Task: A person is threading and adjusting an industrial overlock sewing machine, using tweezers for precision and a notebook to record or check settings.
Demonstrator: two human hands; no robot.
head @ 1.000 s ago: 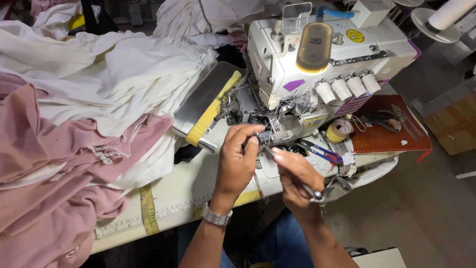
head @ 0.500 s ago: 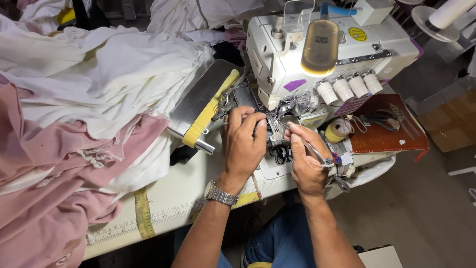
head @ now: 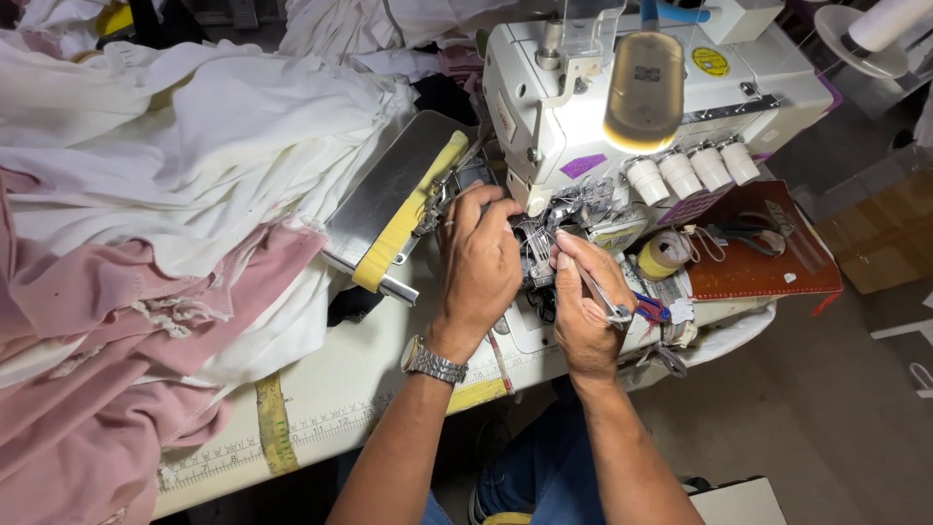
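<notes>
A white overlock sewing machine [head: 622, 107] stands on the worktable, with a lit lamp [head: 643, 92] on its front. My left hand [head: 479, 267], a metal watch [head: 434, 364] on its wrist, rests with curled fingers against the machine's needle area [head: 544, 243]. My right hand [head: 583, 301] pinches slim metal tweezers [head: 601, 292], their tips pointed into the threading parts under the machine head. Which thread the tips touch is hidden by my fingers.
White fabric [head: 194, 136] and pink fabric [head: 87, 389] are heaped on the table's left. An open metal cover with a yellow edge [head: 394, 209] tilts beside the machine. A tape roll [head: 663, 255], scissors [head: 748, 238] on a brown mat and a measuring tape [head: 272, 428] lie nearby.
Both hands have moved up and closer into the machine's needle area. My right hand has raised the tweezers toward the threading parts.
</notes>
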